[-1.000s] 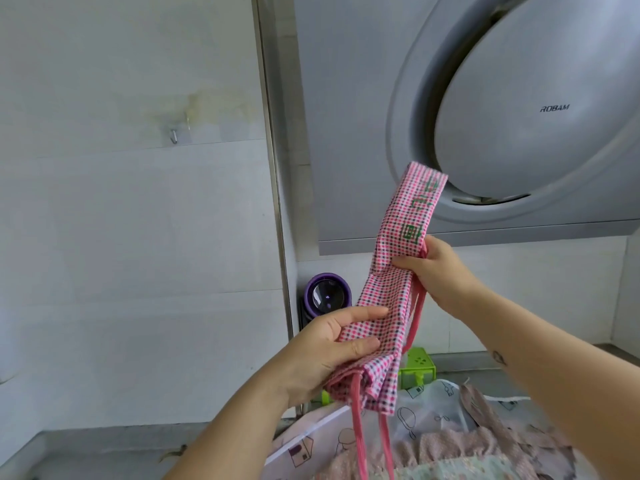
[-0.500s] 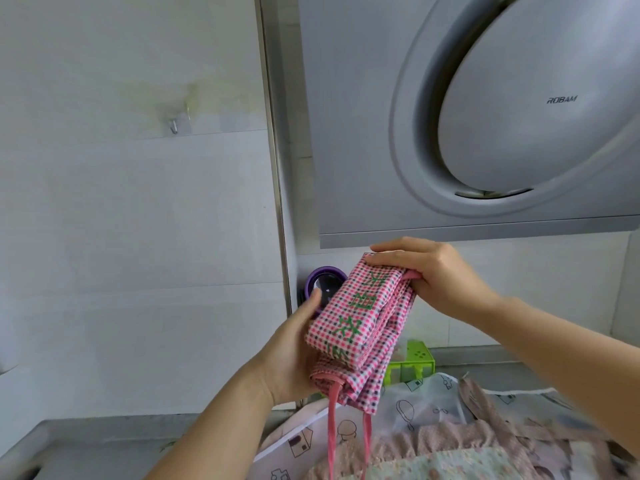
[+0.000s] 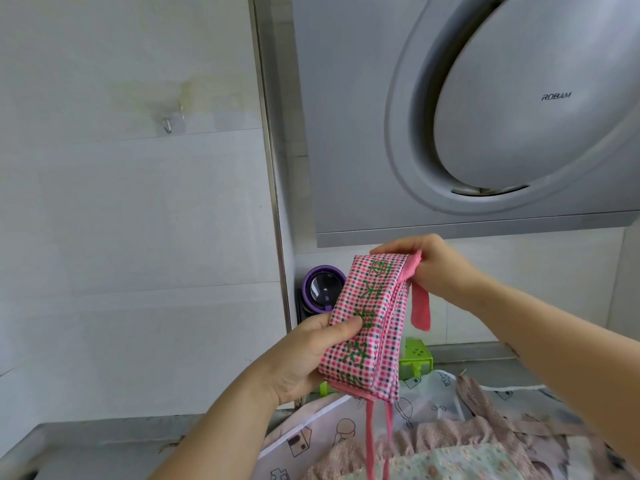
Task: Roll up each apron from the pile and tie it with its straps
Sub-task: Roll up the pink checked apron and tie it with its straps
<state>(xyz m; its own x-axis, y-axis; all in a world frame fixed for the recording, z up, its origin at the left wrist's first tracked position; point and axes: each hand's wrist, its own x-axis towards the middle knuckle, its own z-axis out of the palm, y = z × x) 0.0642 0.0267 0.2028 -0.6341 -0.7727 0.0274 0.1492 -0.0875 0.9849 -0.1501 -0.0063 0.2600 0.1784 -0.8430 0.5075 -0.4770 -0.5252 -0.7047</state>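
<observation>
Above the pile [image 3: 450, 443] on the desk [image 3: 104, 441], your left grip [image 3: 304, 358] pinches the half-rolled pink apron [image 3: 367, 327] while your right grip [image 3: 440, 268] clasps its top edge; rolling looks unfinished, and next the dangling straps [image 3: 370, 438] need gathering

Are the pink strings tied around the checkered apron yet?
No, the pink straps hang loose below the folded apron, which the left hand and right hand hold up.
</observation>
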